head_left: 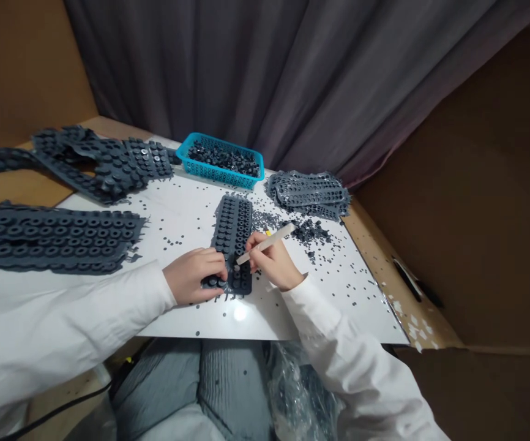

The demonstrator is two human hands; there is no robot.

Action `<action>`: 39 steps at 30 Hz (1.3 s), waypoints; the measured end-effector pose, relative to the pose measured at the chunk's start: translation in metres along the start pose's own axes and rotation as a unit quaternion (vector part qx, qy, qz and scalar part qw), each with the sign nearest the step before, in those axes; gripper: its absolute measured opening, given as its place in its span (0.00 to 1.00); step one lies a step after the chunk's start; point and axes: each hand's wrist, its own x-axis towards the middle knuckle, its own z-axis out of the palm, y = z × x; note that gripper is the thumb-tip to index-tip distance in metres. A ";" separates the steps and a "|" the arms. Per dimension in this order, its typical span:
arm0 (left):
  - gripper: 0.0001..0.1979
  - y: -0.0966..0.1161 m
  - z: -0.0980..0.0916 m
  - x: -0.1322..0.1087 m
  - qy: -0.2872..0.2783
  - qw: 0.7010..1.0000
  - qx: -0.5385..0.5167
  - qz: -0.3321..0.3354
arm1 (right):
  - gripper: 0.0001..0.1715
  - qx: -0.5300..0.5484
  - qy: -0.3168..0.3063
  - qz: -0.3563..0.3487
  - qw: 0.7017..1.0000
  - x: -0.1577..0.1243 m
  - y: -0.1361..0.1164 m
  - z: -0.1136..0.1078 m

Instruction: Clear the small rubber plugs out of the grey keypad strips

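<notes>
A dark grey moulded rubber sheet (232, 226) with rows of round, ring-like parts lies lengthwise on the white board in front of me. My left hand (198, 274) is at its near left corner, fingers curled over the edge and pressing on it; whether they pinch a part is hidden. In my right hand (274, 263) is a pale, flat stick-like tool (272, 240), gripped like a pen. Its lower end meets the sheet among the round parts near the close end.
A blue basket (260, 173) full of small dark parts stands at the back. Punched sheets (311, 193) are stacked right of it, with dark scraps (311, 231) below. More moulded sheets (54, 239) lie at left. Tiny discs litter the white board (265, 321). Cardboard walls flank both sides.
</notes>
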 end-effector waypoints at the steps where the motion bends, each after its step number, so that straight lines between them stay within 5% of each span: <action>1: 0.05 0.000 0.000 0.000 0.001 1.000 -0.001 -0.002 | 0.05 -0.016 0.002 -0.003 1.000 0.001 0.000 0.002; 9: 0.07 0.001 -0.001 0.001 0.015 0.999 -0.006 -0.030 | 0.05 -0.068 -0.038 0.027 0.997 -0.003 -0.008 0.003; 13: 0.06 0.002 0.000 0.000 0.013 0.999 -0.008 -0.032 | 0.09 -0.033 0.032 0.032 0.998 -0.022 -0.010 -0.013; 20: 0.05 0.003 0.006 -0.001 0.026 0.999 0.001 -0.021 | 0.06 -0.051 0.041 -0.119 0.991 -0.067 0.020 0.005; 26: 0.07 0.004 0.007 0.000 0.045 0.998 0.007 -0.045 | 0.05 -0.119 -0.027 -0.215 0.969 -0.073 0.032 0.012; 39: 0.13 -0.002 0.007 0.001 0.005 0.992 -0.041 -0.119 | 0.04 -0.122 -0.042 -0.207 0.970 -0.075 0.032 0.009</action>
